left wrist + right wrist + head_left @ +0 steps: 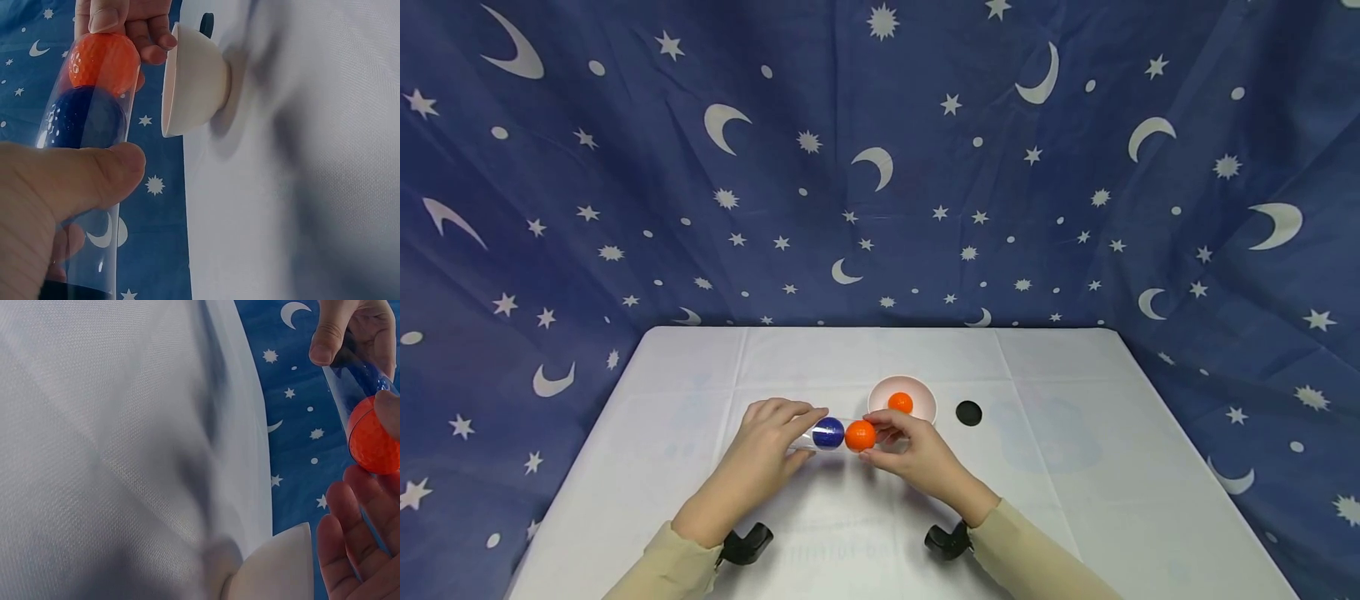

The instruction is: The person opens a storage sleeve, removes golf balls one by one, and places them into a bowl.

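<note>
While the left hand (767, 446) grips a clear tube (87, 187) holding a blue ball (828, 433), the right hand's (917, 454) fingers (109, 15) pinch an orange ball (860, 435) at its mouth, a white bowl (917, 392) just beyond.

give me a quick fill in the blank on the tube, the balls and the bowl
1. The left hand holds a clear tube with a ____ ball deepest inside it.
2. The right hand pushes an orange ball into the tube's ____ end.
3. A second orange ball lies in the ____.
4. The black disc lies on the table to the ____ of the bowl.

Missing words: blue; open; bowl; right
</note>
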`<state>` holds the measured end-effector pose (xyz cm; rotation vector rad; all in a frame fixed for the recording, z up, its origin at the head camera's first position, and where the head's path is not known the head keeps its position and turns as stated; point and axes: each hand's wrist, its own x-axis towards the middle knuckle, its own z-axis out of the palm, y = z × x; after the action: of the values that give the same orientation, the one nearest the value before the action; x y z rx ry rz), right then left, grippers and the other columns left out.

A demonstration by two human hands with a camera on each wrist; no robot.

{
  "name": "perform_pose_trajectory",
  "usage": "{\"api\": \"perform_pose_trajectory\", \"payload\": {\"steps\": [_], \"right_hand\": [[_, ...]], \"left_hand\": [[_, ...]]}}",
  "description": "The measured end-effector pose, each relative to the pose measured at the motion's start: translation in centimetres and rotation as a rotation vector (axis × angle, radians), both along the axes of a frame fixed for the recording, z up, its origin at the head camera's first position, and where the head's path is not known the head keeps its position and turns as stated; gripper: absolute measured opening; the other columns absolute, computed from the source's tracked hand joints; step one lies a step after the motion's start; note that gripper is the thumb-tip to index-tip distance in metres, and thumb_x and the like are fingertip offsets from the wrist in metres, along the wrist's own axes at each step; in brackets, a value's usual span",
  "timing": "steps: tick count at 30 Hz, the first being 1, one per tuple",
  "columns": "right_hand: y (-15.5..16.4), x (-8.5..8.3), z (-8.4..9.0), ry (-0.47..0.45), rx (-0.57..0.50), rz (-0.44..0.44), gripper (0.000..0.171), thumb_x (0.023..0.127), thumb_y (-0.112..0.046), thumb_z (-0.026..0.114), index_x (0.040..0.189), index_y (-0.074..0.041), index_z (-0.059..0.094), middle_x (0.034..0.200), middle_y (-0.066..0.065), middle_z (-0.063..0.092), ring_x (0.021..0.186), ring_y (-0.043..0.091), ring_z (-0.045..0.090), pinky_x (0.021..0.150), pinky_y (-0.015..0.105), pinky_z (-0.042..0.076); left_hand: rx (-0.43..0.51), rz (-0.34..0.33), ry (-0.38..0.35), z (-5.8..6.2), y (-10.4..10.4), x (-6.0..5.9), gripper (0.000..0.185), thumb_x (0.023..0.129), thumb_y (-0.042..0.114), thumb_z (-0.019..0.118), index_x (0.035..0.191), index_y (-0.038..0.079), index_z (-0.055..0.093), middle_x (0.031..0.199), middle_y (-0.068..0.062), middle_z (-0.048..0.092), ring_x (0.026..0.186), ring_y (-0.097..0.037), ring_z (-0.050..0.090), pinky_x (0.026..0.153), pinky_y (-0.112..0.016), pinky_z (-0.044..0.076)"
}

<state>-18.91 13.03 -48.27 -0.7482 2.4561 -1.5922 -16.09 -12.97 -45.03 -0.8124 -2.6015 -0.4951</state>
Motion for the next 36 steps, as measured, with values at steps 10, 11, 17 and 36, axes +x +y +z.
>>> {"api": "perform_pose_trajectory", "payload": {"steps": [10, 11, 17, 36], "right_hand": [[0.0, 0.1, 0.1, -0.009, -0.015, -0.006, 0.043, 0.079, -0.029, 0.081, 0.119, -0.021, 0.066, 0.104, -0.008, 0.066, 0.092, 0.024, 0.063, 0.085, 0.047, 0.051], [0.0, 0.1, 0.1, -0.002, -0.009, -0.005, 0.043, 0.080, -0.031, 0.081, 0.119, -0.021, 0.066, 0.104, -0.009, 0.067, 0.092, 0.023, 0.063, 0.085, 0.047, 0.051], [0.2, 0.0, 0.2, 0.044, 0.005, 0.000, 0.041, 0.081, -0.038, 0.079, 0.117, -0.023, 0.067, 0.103, -0.011, 0.067, 0.092, 0.023, 0.063, 0.084, 0.047, 0.051], [1.7, -0.3, 1.2, 0.133, 0.037, -0.101, 0.041, 0.079, -0.037, 0.080, 0.114, -0.020, 0.067, 0.098, -0.015, 0.066, 0.089, 0.019, 0.063, 0.080, 0.042, 0.053]], "left_hand": [[0.019, 0.001, -0.008, -0.2, -0.2, 0.0, 0.057, 0.074, 0.021, 0.085, 0.126, 0.016, 0.065, 0.118, -0.002, 0.063, 0.109, -0.024, 0.054, 0.096, -0.045, 0.035], [0.024, 0.001, -0.010, -0.2, -0.2, 0.0, 0.057, 0.073, 0.021, 0.085, 0.126, 0.016, 0.064, 0.118, -0.002, 0.063, 0.109, -0.024, 0.054, 0.096, -0.046, 0.035], [0.053, 0.002, -0.018, -0.3, -0.3, 0.0, 0.059, 0.073, 0.020, 0.086, 0.128, 0.016, 0.064, 0.119, -0.002, 0.063, 0.110, -0.025, 0.053, 0.097, -0.045, 0.034], [0.093, 0.009, -0.031, -0.9, -0.7, -0.1, 0.057, 0.073, 0.018, 0.086, 0.126, 0.014, 0.065, 0.117, -0.002, 0.063, 0.109, -0.025, 0.054, 0.095, -0.047, 0.035]]}}
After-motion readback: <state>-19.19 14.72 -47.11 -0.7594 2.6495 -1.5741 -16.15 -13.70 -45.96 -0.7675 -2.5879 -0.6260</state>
